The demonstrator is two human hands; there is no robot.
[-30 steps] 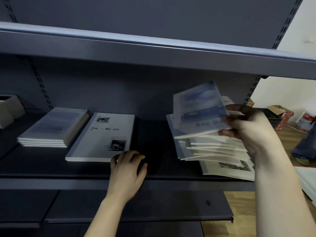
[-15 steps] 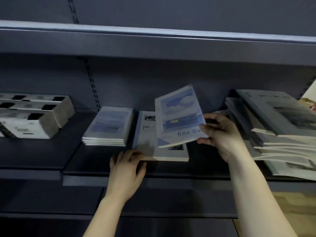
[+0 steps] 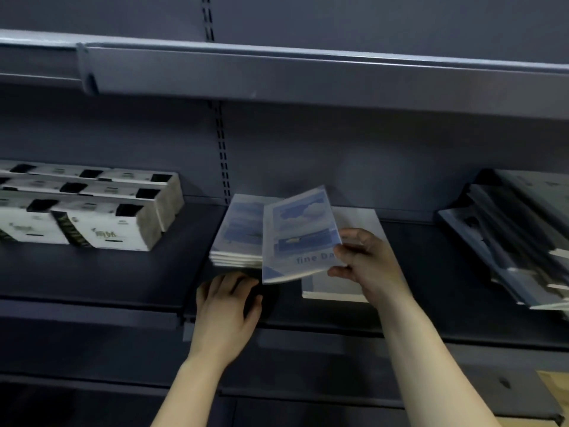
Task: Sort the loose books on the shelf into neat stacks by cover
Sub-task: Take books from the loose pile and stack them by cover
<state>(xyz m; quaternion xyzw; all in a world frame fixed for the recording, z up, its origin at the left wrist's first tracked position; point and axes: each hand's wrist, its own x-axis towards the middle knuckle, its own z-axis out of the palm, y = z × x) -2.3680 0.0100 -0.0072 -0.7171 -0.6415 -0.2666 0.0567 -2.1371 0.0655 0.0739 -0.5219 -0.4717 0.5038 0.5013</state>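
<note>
1. Head view: the right hand [image 3: 366, 266] is pinching 1 blue-sky book [image 3: 298, 235] by its lower right corner. It is holding the book tilted above the shelf [image 3: 123, 282], overlapping the matching stack [image 3: 240, 232] and a white book [image 3: 335, 285].
2. The left hand [image 3: 228, 306] is resting on the shelf in front of that stack, fingers loosely bent, gripping nothing.
3. A loose pile [image 3: 508, 241] is leaning at far right.

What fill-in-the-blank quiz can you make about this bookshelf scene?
1. The right hand holds a blue book whose cover reads "___ Da".
2. The left hand rests on the ___, holding nothing.
3. The matching blue stack lies ___ of the white book.
Answers: fine; shelf; left.
</note>
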